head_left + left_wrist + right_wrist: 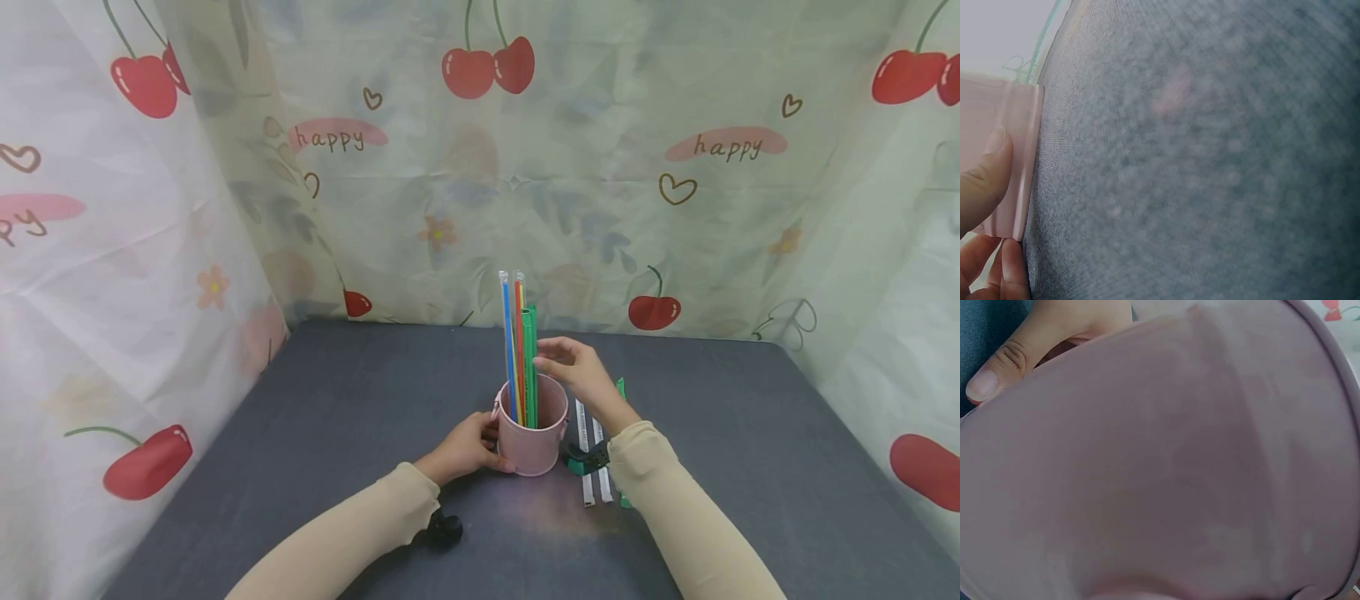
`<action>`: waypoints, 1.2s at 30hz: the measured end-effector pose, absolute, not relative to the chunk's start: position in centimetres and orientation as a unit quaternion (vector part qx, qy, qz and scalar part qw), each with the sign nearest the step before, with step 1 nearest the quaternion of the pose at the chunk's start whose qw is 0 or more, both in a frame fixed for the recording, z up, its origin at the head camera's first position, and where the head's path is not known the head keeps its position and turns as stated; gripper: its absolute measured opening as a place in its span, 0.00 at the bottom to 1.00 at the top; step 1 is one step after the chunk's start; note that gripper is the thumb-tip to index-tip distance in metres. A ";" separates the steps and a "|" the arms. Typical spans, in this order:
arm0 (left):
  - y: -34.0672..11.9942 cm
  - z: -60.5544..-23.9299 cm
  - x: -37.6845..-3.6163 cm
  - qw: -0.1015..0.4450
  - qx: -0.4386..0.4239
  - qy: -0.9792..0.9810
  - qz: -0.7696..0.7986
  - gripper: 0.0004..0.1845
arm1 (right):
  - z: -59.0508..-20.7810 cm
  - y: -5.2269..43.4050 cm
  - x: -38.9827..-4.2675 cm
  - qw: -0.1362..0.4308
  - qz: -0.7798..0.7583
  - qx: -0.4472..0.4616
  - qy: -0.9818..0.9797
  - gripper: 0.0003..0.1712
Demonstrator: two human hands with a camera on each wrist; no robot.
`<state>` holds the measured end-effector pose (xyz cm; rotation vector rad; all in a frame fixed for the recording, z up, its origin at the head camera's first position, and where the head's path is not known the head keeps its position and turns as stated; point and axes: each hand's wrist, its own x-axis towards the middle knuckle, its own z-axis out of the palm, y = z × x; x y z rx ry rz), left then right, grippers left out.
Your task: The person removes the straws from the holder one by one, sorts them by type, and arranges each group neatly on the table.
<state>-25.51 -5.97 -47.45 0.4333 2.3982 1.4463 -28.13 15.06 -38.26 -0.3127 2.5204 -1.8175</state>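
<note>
Bucket [531, 437] in left hand [465, 448]; right hand [577, 371] pinching green straw [529, 367].

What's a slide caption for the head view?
Left hand steadies a pink bucket while right hand pinches a green straw standing inside.

Left hand [467, 447] gripping pink bucket [534, 440]; right hand [577, 372] pinching green straw [529, 367] among upright coloured ones; wrapped straws [592, 454] lying beside on grey table [750, 467].

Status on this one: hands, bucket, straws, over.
Left hand grips pink bucket. Right hand pinches green straw standing inside. Spare straws lie right. Nothing blocking.
</note>
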 end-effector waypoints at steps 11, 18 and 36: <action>-6.0 -47.3 -25.4 0.154 0.157 0.835 0.505 0.37 | -38.6 14.7 -28.4 0.020 -0.568 -0.092 0.817 0.24; -5.9 -47.5 -25.5 0.154 0.156 0.834 0.507 0.37 | -38.6 14.7 -28.2 0.030 -0.574 -0.085 0.814 0.24; -5.9 -47.5 -25.4 0.152 0.148 0.838 0.503 0.38 | -38.5 15.1 -28.0 0.019 -0.572 -0.105 0.814 0.24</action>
